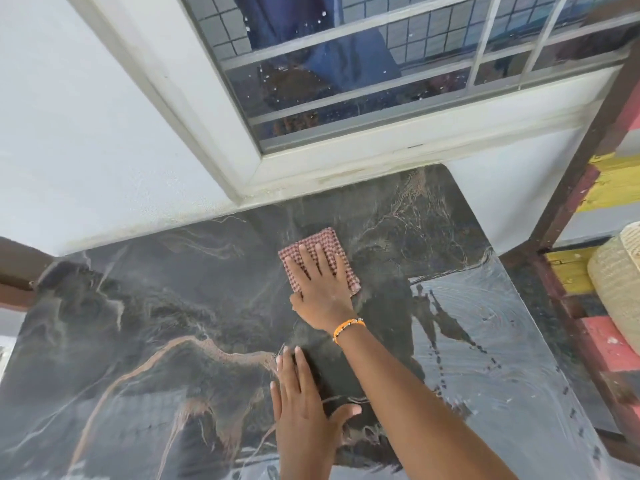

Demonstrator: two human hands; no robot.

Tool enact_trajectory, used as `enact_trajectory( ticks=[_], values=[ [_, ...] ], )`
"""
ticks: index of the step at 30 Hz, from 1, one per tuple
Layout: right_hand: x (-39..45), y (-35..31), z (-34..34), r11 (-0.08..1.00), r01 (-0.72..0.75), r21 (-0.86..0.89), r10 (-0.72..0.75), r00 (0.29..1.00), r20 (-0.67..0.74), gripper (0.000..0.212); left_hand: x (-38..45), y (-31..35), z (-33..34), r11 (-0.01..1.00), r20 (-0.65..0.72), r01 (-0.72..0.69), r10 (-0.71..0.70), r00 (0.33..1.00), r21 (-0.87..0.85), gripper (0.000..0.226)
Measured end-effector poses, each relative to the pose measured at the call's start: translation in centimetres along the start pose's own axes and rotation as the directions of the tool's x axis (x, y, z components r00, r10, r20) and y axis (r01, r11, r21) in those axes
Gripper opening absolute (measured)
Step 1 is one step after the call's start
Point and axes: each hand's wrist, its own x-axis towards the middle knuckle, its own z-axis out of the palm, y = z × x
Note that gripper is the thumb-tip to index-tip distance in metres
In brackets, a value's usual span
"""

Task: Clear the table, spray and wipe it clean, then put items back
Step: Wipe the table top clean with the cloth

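Two flat hands: the right hand (pixel 320 284), fingers spread, presses a checked cloth (pixel 317 252) onto the dark marble tabletop (pixel 138 323); the left hand (pixel 304 407) rests open nearer, holding nothing.

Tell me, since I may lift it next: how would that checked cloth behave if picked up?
The checked cloth lies folded flat under the right hand, so it would probably droop and unfold. It looks thin and light. The table shows wet streaks, so it may be damp.
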Motion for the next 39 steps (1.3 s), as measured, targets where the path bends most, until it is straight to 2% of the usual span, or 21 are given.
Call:
enact_trajectory(
  ticks=[3, 6, 8, 11, 14, 16, 19, 21, 24, 26, 29, 30, 32, 34, 36, 39],
  values=[
    [-1.6, -2.1, 1.5, 0.973, 0.228, -0.036, -0.225, 0.971, 0.084, 0.066, -1.2, -1.0, 0.3, 1.000, 0.017, 0.025, -0.025, 1.000, -0.008, 0.124],
    [-4.0, 0.7, 1.2, 0.964, 0.259, -0.056, -0.256, 0.965, 0.064, 0.065, -2.2, -1.2, 0.8, 1.000, 0.089, 0.011, -0.011, 0.996, 0.005, 0.135],
    [-5.5, 4.2, 0.1, 0.981, 0.166, -0.097, -0.165, 0.986, 0.017, 0.065, -2.5, -1.3, 1.1, 1.000, 0.127, 0.008, -0.005, 0.992, -0.022, 0.134],
    [-7.1, 10.6, -2.6, 0.985, -0.117, -0.125, 0.108, 0.991, -0.078, 0.065, -2.4, -1.3, 1.2, 0.999, 0.142, -0.005, 0.010, 0.990, -0.040, 0.128],
    [-8.9, 15.5, -4.7, 0.914, -0.401, -0.068, 0.386, 0.908, -0.162, 0.065, -2.7, -1.4, 1.3, 0.999, 0.111, -0.031, 0.032, 0.993, -0.007, 0.124],
    [-10.3, 16.8, -4.9, 0.848, -0.530, -0.018, 0.516, 0.832, -0.204, 0.064, -2.7, -1.5, 1.3, 0.999, 0.097, -0.030, 0.031, 0.995, -0.014, 0.124],
    [-12.0, 15.7, -3.9, 0.756, -0.653, 0.055, 0.648, 0.732, -0.213, 0.063, -2.9, -1.6, 1.4, 0.998, 0.081, -0.051, 0.055, 0.995, -0.048, 0.124],
    [-12.2, 13.4, -3.0, 0.742, -0.667, 0.066, 0.664, 0.717, -0.211, 0.064, -2.9, -1.5, 1.4, 0.994, 0.062, -0.075, 0.080, 0.995, -0.077, 0.123],
    [-11.0, 8.1, -1.2, 0.839, -0.544, 0.023, 0.537, 0.821, -0.192, 0.064, -3.4, -2.3, 1.5, 0.993, 0.035, -0.099, 0.101, 0.994, -0.071, 0.122],
    [-9.4, 3.6, 0.1, 0.916, -0.401, 0.009, 0.397, 0.904, -0.157, 0.065, -4.4, -3.5, 1.6, 0.995, 0.011, -0.085, 0.085, 0.996, -0.058, 0.124],
    [-7.2, -3.4, 2.0, 0.987, -0.159, 0.000, 0.159, 0.987, -0.033, 0.065, -6.1, -5.6, 1.5, 0.994, -0.040, -0.035, 0.031, 0.999, -0.104, 0.139],
    [-6.9, -5.5, 2.7, 0.998, -0.064, -0.009, 0.065, 0.998, 0.018, 0.065, -6.6, -6.2, 1.5, 0.992, -0.044, -0.018, 0.012, 0.999, -0.126, 0.140],
    [-7.2, -8.6, 4.0, 0.993, 0.117, -0.017, -0.114, 0.987, 0.117, 0.065, -7.5, -7.2, 1.5, 0.991, -0.039, 0.001, -0.006, 0.999, -0.134, 0.127],
    [-8.4, -9.5, 4.9, 0.974, 0.225, -0.014, -0.219, 0.962, 0.164, 0.064, -8.4, -7.7, 1.4, 0.990, -0.021, 0.004, -0.007, 1.000, -0.141, 0.121],
    [-10.0, -8.2, 5.0, 0.967, 0.253, -0.036, -0.246, 0.960, 0.137, 0.064, -9.0, -7.7, 1.4, 0.989, 0.008, -0.015, 0.017, 1.000, -0.145, 0.123],
    [-12.3, -3.9, 3.9, 0.983, 0.158, -0.096, -0.153, 0.986, 0.059, 0.067, -9.7, -7.5, 1.9, 0.985, 0.046, -0.120, 0.127, 0.991, -0.123, 0.113]
  ],
)
